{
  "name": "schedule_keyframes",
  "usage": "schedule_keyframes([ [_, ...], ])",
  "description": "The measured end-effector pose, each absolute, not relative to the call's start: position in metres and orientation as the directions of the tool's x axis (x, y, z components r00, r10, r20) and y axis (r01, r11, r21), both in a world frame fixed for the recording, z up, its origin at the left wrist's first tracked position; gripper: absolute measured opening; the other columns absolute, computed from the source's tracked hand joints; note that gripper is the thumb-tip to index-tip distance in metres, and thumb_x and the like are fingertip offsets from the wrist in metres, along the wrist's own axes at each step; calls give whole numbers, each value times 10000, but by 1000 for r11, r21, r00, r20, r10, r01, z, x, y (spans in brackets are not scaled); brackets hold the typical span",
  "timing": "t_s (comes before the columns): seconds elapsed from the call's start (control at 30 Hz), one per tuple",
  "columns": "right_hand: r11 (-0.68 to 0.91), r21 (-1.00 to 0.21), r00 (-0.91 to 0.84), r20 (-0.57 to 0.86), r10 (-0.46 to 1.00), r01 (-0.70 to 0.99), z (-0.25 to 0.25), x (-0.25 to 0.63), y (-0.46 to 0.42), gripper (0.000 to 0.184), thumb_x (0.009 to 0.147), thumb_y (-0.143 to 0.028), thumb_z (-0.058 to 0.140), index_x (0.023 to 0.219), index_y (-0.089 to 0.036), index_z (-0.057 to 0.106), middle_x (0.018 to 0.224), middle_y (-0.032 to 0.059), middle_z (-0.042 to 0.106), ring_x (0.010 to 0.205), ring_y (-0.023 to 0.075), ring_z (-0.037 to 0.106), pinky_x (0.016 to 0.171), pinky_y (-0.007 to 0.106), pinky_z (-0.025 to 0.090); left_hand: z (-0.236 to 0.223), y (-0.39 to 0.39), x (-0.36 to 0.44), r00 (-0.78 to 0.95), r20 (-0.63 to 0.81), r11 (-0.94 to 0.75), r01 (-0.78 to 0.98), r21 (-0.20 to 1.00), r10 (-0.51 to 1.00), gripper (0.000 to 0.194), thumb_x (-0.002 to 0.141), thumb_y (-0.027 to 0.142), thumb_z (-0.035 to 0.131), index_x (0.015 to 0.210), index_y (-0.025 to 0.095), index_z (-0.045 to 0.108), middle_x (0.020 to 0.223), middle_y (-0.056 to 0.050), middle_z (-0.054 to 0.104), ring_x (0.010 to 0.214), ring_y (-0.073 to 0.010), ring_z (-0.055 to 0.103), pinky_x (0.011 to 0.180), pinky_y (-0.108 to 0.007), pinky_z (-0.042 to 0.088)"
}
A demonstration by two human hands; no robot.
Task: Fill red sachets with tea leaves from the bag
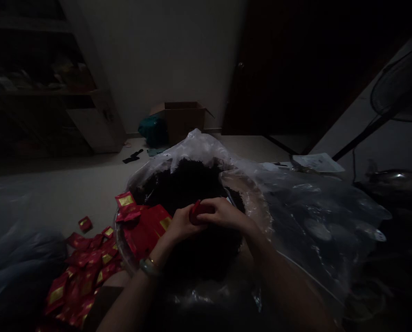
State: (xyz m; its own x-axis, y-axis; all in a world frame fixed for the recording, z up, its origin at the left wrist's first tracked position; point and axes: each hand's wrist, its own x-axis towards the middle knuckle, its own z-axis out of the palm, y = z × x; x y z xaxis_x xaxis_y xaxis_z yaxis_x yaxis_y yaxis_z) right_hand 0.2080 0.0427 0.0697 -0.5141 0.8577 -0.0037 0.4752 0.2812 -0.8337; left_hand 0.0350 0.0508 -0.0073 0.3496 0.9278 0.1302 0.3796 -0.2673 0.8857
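Both hands meet over a wide tub lined with a clear plastic bag [199,142] and heaped with dark, shredded leaves that look like tea [187,184]. A small red packet [196,213] is pinched between them. My left hand [182,225], with bangles at the wrist, grips its left side. My right hand [224,214] closes on it from the right, covering much of it. Flat red packets with gold labels [145,230] lie on the leaves at the tub's left side. Whether the held packet has anything inside is hidden.
Many plump red packets [88,265] are piled left of the tub; one stray packet [85,224] lies on the floor. Behind stand an open cardboard box [185,122] and a teal bag [153,130]. Clear plastic sheeting [316,216] spreads right, near a fan [399,87].
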Motion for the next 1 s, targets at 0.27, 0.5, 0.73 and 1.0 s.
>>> schedule_keyframes([
  [0.27, 185, -859, -312, 31, 950, 478, 75, 216, 50, 59, 699, -221, 686, 724, -169, 698, 728, 3, 705, 722, 166, 648, 672, 248, 477, -4, 51, 33, 323, 155, -307, 497, 812, 934, 359, 604, 333, 763, 907, 166, 666, 760, 10, 675, 668, -154, 590, 605, -235, 429],
  [0.5, 323, -792, -121, 306, 944, 518, 69, 230, 60, 106, 782, -224, 627, 839, -181, 706, 898, 55, 699, 873, 199, 644, 826, 342, 490, 0, 55, 31, 267, 219, -315, 401, 860, 939, 393, 600, 324, 769, 940, 157, 662, 809, 4, 682, 732, -168, 603, 666, -250, 454],
  [0.73, 653, -515, -451, 473, 757, 556, 73, 219, 43, 183, 888, -302, 574, 952, -238, 733, 1139, 86, 613, 1229, 254, 468, 1035, 435, 389, -1, 56, 29, 233, 291, -363, 387, 848, 928, 278, 620, 360, 753, 769, 161, 629, 670, 47, 603, 617, -114, 512, 579, -210, 407],
  [1.0, 478, -657, -592, 59, 804, 583, 76, 213, 41, 258, 798, -210, 672, 1054, -209, 696, 948, 43, 708, 842, 185, 654, 760, 271, 475, 6, 54, 27, 398, 141, -257, 255, 932, 907, 435, 581, 324, 774, 955, 131, 666, 843, -21, 695, 742, -174, 607, 689, -263, 470],
])
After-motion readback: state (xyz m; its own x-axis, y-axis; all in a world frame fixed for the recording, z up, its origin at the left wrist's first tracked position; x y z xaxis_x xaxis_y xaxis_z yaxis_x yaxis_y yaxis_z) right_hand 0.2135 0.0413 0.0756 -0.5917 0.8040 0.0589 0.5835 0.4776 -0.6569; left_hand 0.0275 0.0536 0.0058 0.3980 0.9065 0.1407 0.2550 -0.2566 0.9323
